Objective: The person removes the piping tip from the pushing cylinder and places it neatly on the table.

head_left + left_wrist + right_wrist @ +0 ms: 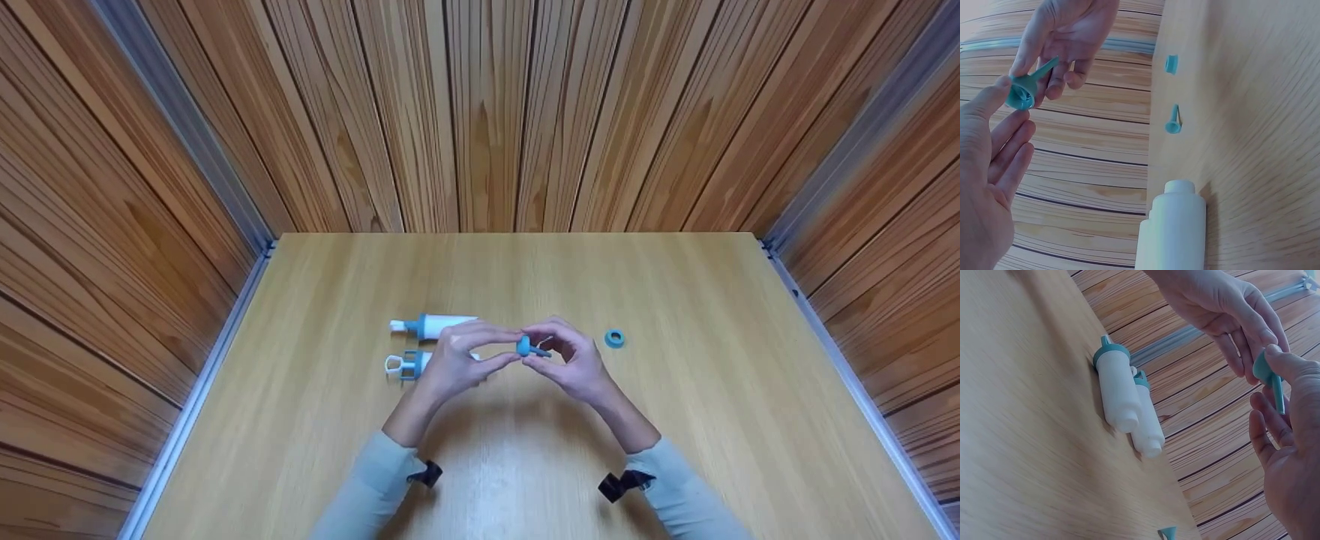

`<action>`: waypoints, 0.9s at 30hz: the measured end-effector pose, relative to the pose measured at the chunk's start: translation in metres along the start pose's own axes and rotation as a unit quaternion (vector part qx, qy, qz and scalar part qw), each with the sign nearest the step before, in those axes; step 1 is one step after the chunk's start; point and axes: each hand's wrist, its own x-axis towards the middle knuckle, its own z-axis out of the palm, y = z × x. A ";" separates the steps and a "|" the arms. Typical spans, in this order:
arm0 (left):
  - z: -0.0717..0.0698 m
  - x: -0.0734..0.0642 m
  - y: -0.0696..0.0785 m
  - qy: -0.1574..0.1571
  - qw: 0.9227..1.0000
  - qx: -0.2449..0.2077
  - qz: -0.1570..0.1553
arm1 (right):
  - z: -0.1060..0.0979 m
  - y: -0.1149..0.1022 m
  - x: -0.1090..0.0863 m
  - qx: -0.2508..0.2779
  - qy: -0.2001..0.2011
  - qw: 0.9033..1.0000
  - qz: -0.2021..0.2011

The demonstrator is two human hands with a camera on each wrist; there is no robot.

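Both hands meet above the table around a small teal nozzle cap (523,346), with a round base and a thin spout that points right in the head view. The left hand (454,364) pinches its wide base between thumb and fingertips. From the other side, the right hand (574,364) pinches the cap near the spout, which shows clearly in the left wrist view. Beneath the left hand, two white bottles with teal fittings lie side by side: a farther bottle (446,326) and a nearer bottle (1117,385), each partly hidden in the head view.
A teal ring (614,338) lies on the wooden table (697,420) to the right of the hands. Another teal funnel-shaped nozzle (1173,125) rests between the ring and the bottles. Wood-panelled walls (487,112) enclose the table at the back and sides.
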 end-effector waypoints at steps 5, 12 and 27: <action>-0.005 0.001 0.000 0.009 1.000 0.009 0.013 | -0.005 0.001 0.000 -0.004 0.005 1.000 -0.002; -0.010 0.002 -0.001 0.019 1.000 0.012 0.015 | -0.010 0.005 -0.004 -0.007 0.006 1.000 -0.007; -0.010 0.001 -0.002 0.027 0.999 0.002 0.019 | -0.009 0.003 -0.008 -0.011 0.013 1.000 0.009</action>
